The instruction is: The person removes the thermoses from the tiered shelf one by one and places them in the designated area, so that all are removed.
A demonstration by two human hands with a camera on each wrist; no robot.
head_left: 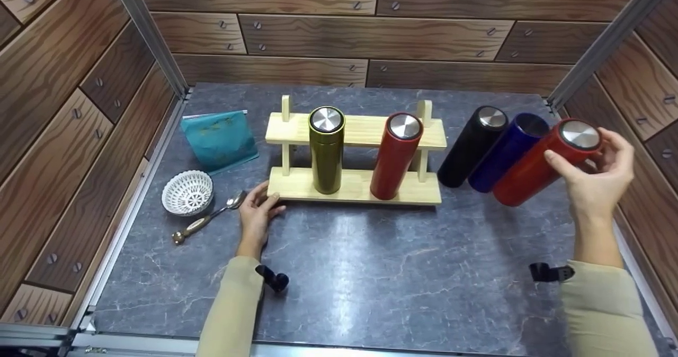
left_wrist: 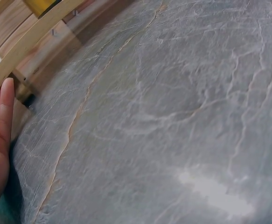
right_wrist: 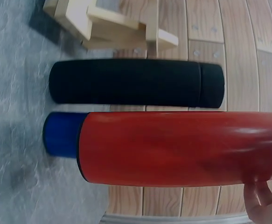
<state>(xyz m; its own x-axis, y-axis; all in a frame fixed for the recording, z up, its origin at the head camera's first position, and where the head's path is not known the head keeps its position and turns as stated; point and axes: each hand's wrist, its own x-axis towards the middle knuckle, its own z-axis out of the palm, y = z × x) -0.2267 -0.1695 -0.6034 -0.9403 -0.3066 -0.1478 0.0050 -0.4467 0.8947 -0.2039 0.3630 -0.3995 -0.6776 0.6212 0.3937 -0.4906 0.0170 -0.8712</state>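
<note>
My right hand (head_left: 601, 185) holds a red thermos flask (head_left: 532, 163) near its steel-topped lid, at the right of the table. In the right wrist view this flask overlaps a blue flask (right_wrist: 61, 134); a black flask (right_wrist: 136, 83) stands beyond it. My left hand (head_left: 255, 216) grips the front left corner of a two-tier wooden rack (head_left: 355, 183), thumb on the lower shelf's top. On that lower shelf stand an olive-gold flask (head_left: 327, 158) and a second red flask (head_left: 393, 161), upright with steel-topped lids.
Left of the rack lie a teal pouch (head_left: 220, 140), a white latticed bowl (head_left: 188, 193) and a spoon (head_left: 209, 218) with an ornate handle. Wood-patterned panels (head_left: 302, 36) and metal posts (head_left: 598, 42) enclose the grey marbled table (head_left: 392, 277).
</note>
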